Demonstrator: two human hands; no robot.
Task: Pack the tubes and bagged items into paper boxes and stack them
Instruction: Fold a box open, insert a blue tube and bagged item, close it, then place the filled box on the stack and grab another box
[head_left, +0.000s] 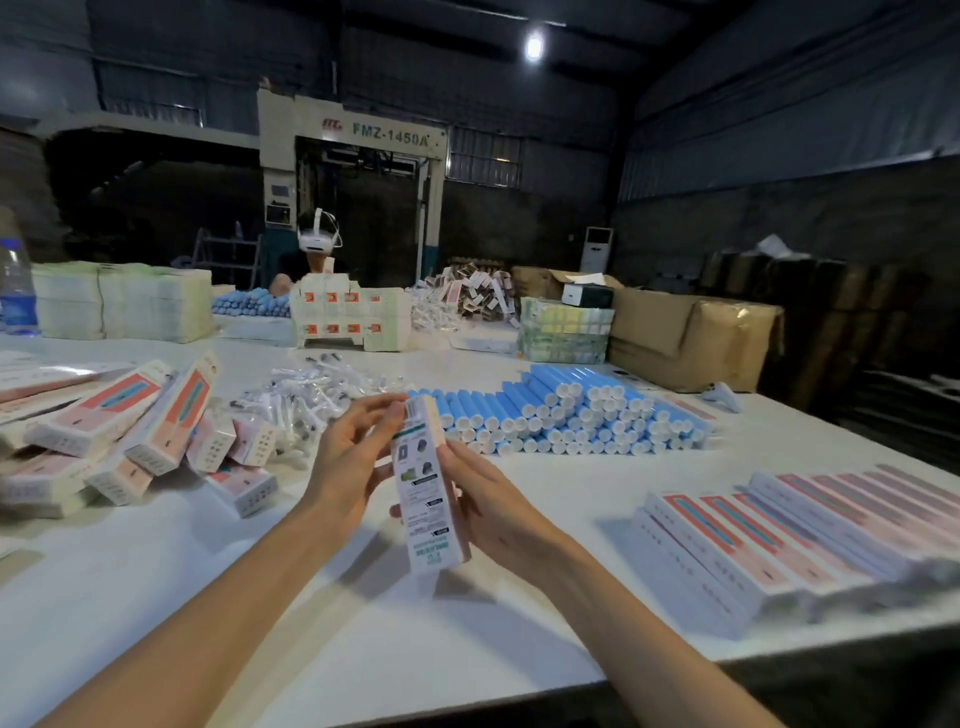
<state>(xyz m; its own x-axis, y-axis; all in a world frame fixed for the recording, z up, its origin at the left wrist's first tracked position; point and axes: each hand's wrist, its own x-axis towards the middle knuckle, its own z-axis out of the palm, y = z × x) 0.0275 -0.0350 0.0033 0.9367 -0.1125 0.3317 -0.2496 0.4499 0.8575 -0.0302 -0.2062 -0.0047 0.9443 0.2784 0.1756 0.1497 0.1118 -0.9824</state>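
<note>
Slippage may topple the slim white printed paper box (428, 488), gripped upright by left hand (353, 460) and right hand (498, 514), if closing its top loosens either.

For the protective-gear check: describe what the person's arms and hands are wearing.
Nothing is worn. The left hand and right hand are ungloved, with no ring visible on the fingers. The left forearm and right forearm are bare to the frame edge: no sleeves, watch, bracelet or wristband in view.

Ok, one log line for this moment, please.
left hand: holds paper box | right hand: holds paper box | blue tubes: stacked behind
</note>
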